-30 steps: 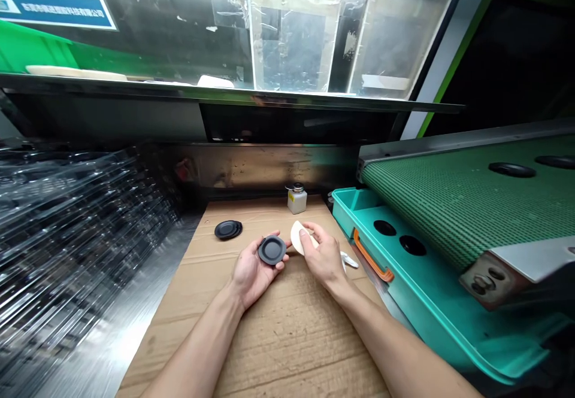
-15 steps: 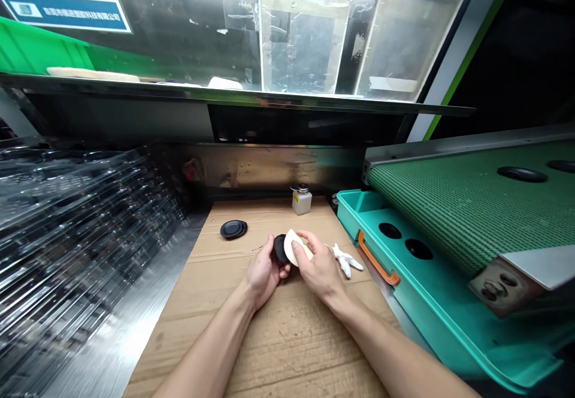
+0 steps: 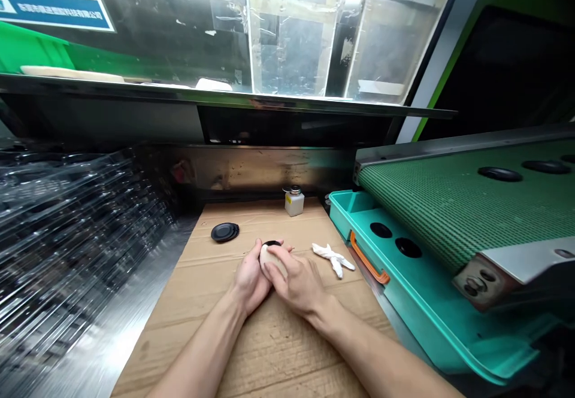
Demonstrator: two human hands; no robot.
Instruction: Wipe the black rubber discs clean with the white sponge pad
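Observation:
My left hand (image 3: pixel 250 279) cups a round black disc (image 3: pixel 272 243) above the cardboard. Only the disc's far rim shows, as a pale cream pad (image 3: pixel 266 258) and my fingers cover the rest. My right hand (image 3: pixel 296 281) is closed on this pad and presses it against the disc's face. Whether the pad is cloth or sponge I cannot tell. Farther off to the left lies a small overlapping stack of black discs (image 3: pixel 223 232). Right of my hands, a crumpled white cloth or glove piece (image 3: pixel 333 259) rests on the cardboard.
A small square bottle (image 3: pixel 294 203) with a metal top stands at the back of the cardboard sheet (image 3: pixel 287 356). On the right, a teal bin (image 3: pixel 444 308) with black discs sits under a green conveyor belt (image 3: pixel 426 194) carrying more discs. Stacked clear plastic trays (image 3: pixel 67 248) fill the left.
The cream pad has moved from the disc's right side onto its face, covering most of it. Both hands are closer together. The whole view has shifted slightly.

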